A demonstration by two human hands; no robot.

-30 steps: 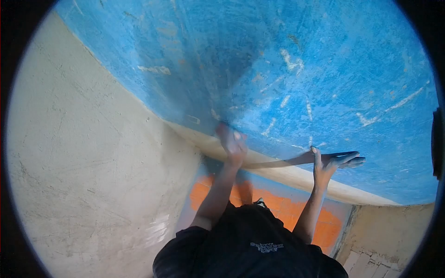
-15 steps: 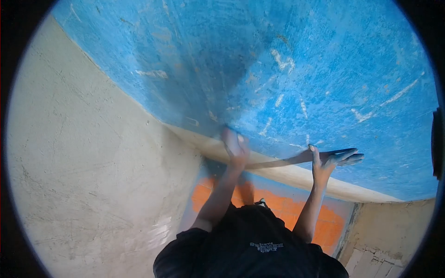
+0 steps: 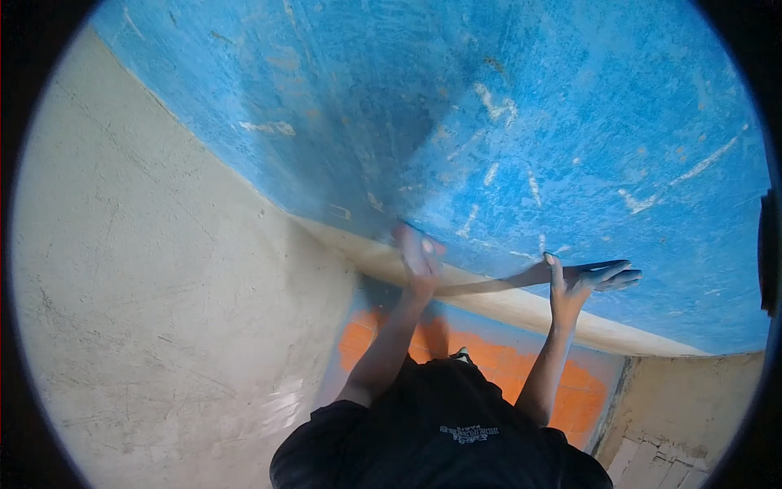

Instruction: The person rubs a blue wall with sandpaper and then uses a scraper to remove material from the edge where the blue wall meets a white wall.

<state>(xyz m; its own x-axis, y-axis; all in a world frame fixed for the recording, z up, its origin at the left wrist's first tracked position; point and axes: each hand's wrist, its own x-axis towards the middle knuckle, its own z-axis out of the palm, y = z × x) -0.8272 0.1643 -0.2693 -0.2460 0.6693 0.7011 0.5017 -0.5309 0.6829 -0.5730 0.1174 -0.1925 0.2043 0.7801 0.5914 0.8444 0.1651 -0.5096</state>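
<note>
A blue wall (image 3: 366,106) with white scuffs and scratches fills the upper view. My left hand (image 3: 420,251) is at the lower edge of the blue, above the pale strip; motion blurs it, and what it holds, if anything, cannot be made out. Farther right, my right hand (image 3: 580,285) lies against the blue surface, its thumb pointing up and its fingers stretched out to the right, with nothing in it. Dust greys its fingers. Its dark shadow runs left across the wall.
A grey plastered wall (image 3: 163,269) stands at the left. Below are orange floor tiles (image 3: 505,371) with a grey dusty border. A beige wall (image 3: 684,407) with broken plaster is at the lower right. A dark object (image 3: 767,253) shows at the right edge.
My left hand has shifted slightly to the right along the lower edge of the blue wall. My right hand stays in nearly the same place.
</note>
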